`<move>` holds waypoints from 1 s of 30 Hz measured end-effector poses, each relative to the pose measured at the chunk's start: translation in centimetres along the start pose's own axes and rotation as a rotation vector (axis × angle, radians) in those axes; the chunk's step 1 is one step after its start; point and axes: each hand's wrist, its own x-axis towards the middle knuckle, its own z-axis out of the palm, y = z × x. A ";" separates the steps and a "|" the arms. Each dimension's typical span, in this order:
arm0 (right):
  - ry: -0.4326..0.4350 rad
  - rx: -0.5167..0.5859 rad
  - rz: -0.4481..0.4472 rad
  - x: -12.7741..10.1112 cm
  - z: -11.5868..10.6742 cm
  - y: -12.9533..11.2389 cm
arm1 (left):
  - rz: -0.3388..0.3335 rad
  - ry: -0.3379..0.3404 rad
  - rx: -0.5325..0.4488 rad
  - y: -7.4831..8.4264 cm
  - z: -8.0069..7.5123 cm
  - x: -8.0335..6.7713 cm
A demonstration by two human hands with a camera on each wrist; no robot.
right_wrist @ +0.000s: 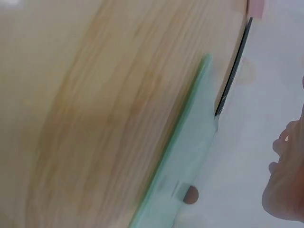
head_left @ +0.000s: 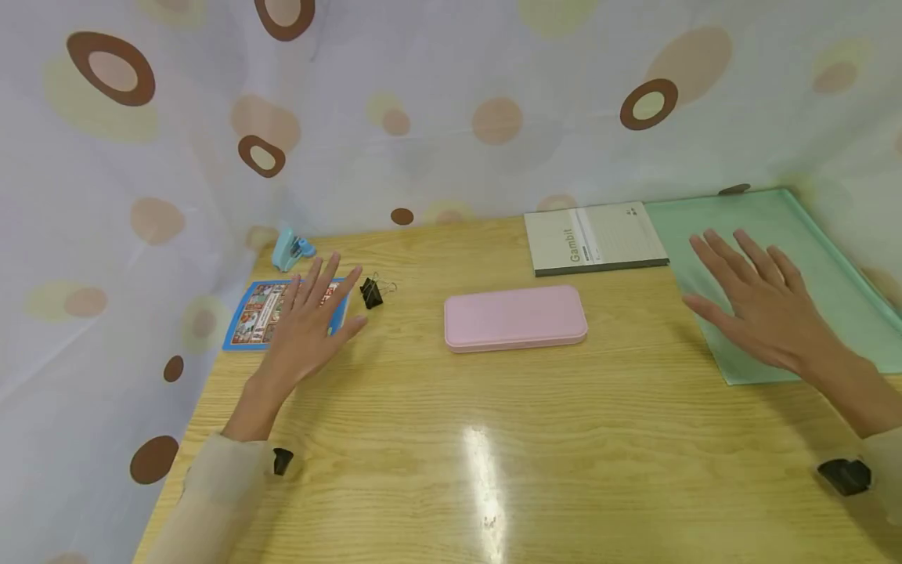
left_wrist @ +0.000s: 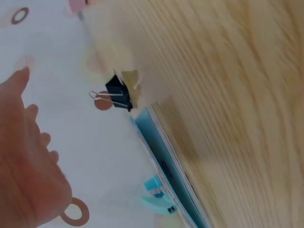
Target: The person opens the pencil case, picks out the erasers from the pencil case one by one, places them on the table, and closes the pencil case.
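Observation:
My left hand [head_left: 303,329] hovers with spread fingers over a blue-edged picture booklet [head_left: 250,317] at the table's left. Just right of its fingertips sits a black binder clip [head_left: 371,293]; the left wrist view shows the same binder clip [left_wrist: 118,92] beyond the booklet's edge. On the right, my right hand [head_left: 764,309] is held above a pale green folder [head_left: 831,274], fingers straight and apart, holding nothing. Between the hands lies a closed pink case [head_left: 516,317]. In the right wrist view, the hand [right_wrist: 287,175] is apart from the green folder [right_wrist: 175,156].
A light blue plastic gadget [head_left: 290,249] stands behind the booklet. Toward the back, a notepad marked Gambit [head_left: 595,237] lies beside the green folder. A patterned curtain [head_left: 451,117] borders the wooden table [head_left: 395,439] at the back and sides.

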 end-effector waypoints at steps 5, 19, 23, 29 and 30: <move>-0.098 0.361 0.076 1.0 0.6 -1.8 | -0.006 -0.117 -0.323 1.1 0.8 0.8; -0.271 0.754 0.062 4.1 4.0 -9.2 | -0.006 -0.339 -0.615 5.1 3.9 4.4; -0.283 0.719 0.008 5.0 5.4 -11.1 | 0.042 -0.363 -0.555 5.8 4.9 5.7; -0.289 0.700 -0.021 6.2 6.8 -13.0 | 0.076 -0.385 -0.489 7.0 5.8 7.1; -0.288 0.710 -0.033 6.4 7.0 -13.3 | 0.070 -0.393 -0.483 7.1 6.0 7.2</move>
